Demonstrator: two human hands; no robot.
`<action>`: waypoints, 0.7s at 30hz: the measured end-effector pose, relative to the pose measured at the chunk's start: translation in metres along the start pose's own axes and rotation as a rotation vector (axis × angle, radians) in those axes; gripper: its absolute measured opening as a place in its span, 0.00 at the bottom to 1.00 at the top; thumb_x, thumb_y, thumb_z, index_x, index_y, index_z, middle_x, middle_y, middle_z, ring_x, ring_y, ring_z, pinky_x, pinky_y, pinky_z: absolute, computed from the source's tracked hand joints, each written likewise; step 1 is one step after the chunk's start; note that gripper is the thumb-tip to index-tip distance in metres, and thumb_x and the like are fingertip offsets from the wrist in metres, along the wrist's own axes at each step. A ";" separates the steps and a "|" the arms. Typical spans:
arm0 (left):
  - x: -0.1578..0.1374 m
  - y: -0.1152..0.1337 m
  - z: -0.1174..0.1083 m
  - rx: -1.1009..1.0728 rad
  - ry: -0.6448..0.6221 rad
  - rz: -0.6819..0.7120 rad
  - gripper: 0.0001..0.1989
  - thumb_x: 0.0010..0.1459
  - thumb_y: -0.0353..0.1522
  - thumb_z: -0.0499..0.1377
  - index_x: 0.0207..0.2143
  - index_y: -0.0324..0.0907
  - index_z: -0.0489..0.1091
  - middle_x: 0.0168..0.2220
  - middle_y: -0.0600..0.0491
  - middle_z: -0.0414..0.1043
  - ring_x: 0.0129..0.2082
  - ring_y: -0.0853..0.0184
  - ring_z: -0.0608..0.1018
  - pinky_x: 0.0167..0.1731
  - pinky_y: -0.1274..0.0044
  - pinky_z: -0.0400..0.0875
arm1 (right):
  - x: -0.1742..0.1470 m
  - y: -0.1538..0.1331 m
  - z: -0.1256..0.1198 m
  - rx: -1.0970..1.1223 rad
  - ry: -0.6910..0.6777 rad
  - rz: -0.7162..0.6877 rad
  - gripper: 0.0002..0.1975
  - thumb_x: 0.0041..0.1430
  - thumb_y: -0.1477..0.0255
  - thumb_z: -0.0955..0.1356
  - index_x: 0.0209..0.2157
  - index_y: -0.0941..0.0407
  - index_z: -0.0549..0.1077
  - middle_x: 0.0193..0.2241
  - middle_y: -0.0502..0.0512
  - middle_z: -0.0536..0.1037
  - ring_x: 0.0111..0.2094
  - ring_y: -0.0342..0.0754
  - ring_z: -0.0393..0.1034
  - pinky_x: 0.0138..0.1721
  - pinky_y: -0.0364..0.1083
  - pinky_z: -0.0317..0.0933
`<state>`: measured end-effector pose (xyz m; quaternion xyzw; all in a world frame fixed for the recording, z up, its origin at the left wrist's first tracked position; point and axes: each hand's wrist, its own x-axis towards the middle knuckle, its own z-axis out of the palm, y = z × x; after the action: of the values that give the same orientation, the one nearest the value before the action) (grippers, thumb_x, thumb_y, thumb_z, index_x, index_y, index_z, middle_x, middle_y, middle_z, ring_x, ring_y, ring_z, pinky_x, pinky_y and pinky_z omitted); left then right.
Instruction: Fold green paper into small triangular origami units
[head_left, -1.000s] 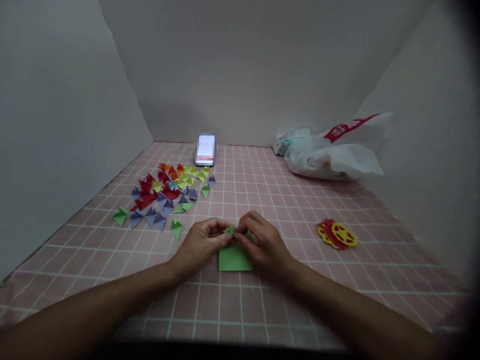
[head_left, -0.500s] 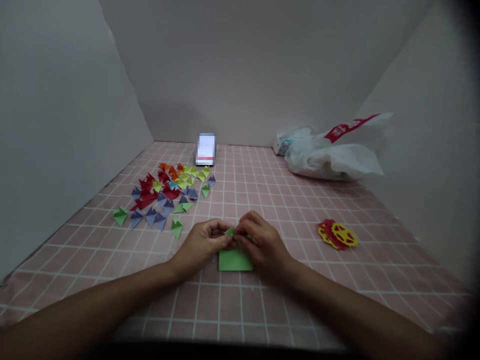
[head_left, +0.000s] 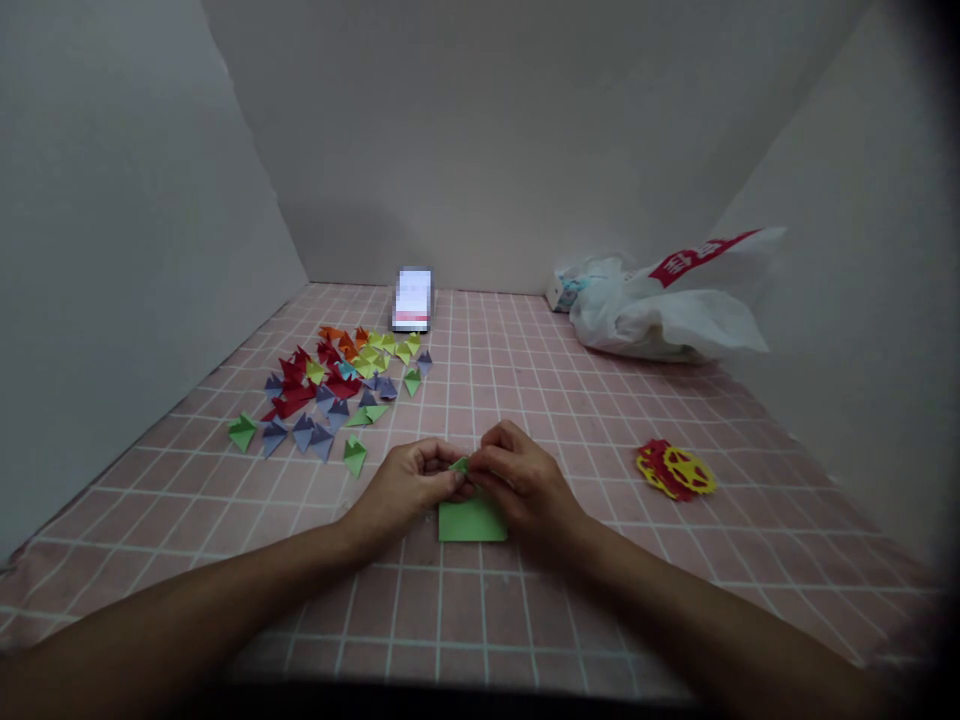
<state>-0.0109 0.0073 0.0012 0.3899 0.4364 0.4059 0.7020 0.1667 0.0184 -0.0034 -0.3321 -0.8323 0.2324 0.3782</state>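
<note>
A small folded piece of green paper (head_left: 460, 465) is pinched between the fingertips of my left hand (head_left: 411, 490) and my right hand (head_left: 529, 490). Both hands are closed, and most of the folded piece is hidden behind the fingers. Just below them a flat sheet of green paper (head_left: 471, 524) lies on the table, partly covered by my right hand. To the left of my left hand sits a folded green paper piece (head_left: 355, 455), nearest of a spread of small folded pieces.
The pink checked tablecloth (head_left: 525, 620) bears many folded papers, such as a red one (head_left: 292, 398) and a purple one (head_left: 274, 436). A phone (head_left: 412, 298) stands behind them. Red and yellow cut-outs (head_left: 688, 470) lie right; a white plastic bag (head_left: 652, 320) and a tissue pack (head_left: 560, 290) are at back right.
My right hand's fingers have shifted very slightly at the folded green paper. My left hand, the flat sheet and everything else on the table look the same.
</note>
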 end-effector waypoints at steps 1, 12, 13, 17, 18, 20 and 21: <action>0.000 0.000 0.000 -0.002 0.001 -0.002 0.12 0.42 0.28 0.70 0.32 0.37 0.75 0.28 0.54 0.78 0.28 0.71 0.79 0.35 0.78 0.71 | 0.000 0.000 0.000 0.004 0.004 -0.001 0.08 0.61 0.81 0.65 0.30 0.55 0.71 0.31 0.53 0.66 0.33 0.47 0.64 0.33 0.46 0.59; 0.002 0.001 -0.001 -0.021 0.000 -0.031 0.13 0.42 0.31 0.70 0.31 0.36 0.74 0.27 0.54 0.77 0.28 0.70 0.79 0.36 0.77 0.73 | 0.001 0.003 0.001 0.050 0.020 -0.025 0.08 0.60 0.82 0.65 0.30 0.56 0.71 0.30 0.52 0.65 0.32 0.46 0.63 0.32 0.45 0.57; 0.001 0.001 -0.002 -0.016 -0.001 -0.032 0.13 0.42 0.31 0.70 0.31 0.37 0.74 0.27 0.54 0.77 0.28 0.70 0.79 0.36 0.76 0.73 | 0.001 0.003 0.001 0.049 0.017 -0.028 0.08 0.61 0.82 0.65 0.30 0.56 0.72 0.30 0.52 0.65 0.32 0.45 0.63 0.32 0.44 0.57; 0.000 0.002 -0.001 -0.015 -0.008 -0.029 0.11 0.43 0.30 0.69 0.30 0.37 0.74 0.27 0.55 0.76 0.28 0.70 0.79 0.35 0.76 0.74 | 0.002 0.004 0.000 0.045 0.011 -0.046 0.08 0.61 0.81 0.65 0.29 0.57 0.72 0.30 0.52 0.64 0.31 0.45 0.62 0.31 0.45 0.57; 0.000 0.002 -0.001 -0.018 -0.010 -0.026 0.10 0.43 0.30 0.69 0.30 0.37 0.75 0.27 0.55 0.76 0.28 0.70 0.79 0.35 0.76 0.74 | 0.002 0.004 -0.001 0.045 0.008 -0.048 0.08 0.61 0.80 0.65 0.29 0.56 0.72 0.30 0.52 0.64 0.31 0.45 0.62 0.31 0.45 0.57; 0.001 0.002 -0.001 -0.023 -0.015 -0.019 0.10 0.43 0.31 0.69 0.30 0.37 0.75 0.27 0.55 0.76 0.28 0.70 0.79 0.35 0.77 0.74 | 0.002 0.004 -0.001 0.049 0.001 -0.051 0.08 0.61 0.80 0.65 0.29 0.56 0.72 0.30 0.51 0.64 0.31 0.45 0.62 0.31 0.44 0.57; 0.001 0.002 -0.002 -0.023 -0.018 -0.017 0.11 0.43 0.31 0.70 0.30 0.37 0.75 0.27 0.55 0.76 0.27 0.70 0.79 0.35 0.77 0.74 | 0.002 0.004 -0.001 0.053 -0.002 -0.048 0.08 0.61 0.80 0.65 0.30 0.56 0.72 0.30 0.51 0.65 0.32 0.45 0.63 0.31 0.44 0.57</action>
<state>-0.0127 0.0091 0.0021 0.3817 0.4287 0.4011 0.7139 0.1683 0.0226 -0.0050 -0.3017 -0.8338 0.2458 0.3915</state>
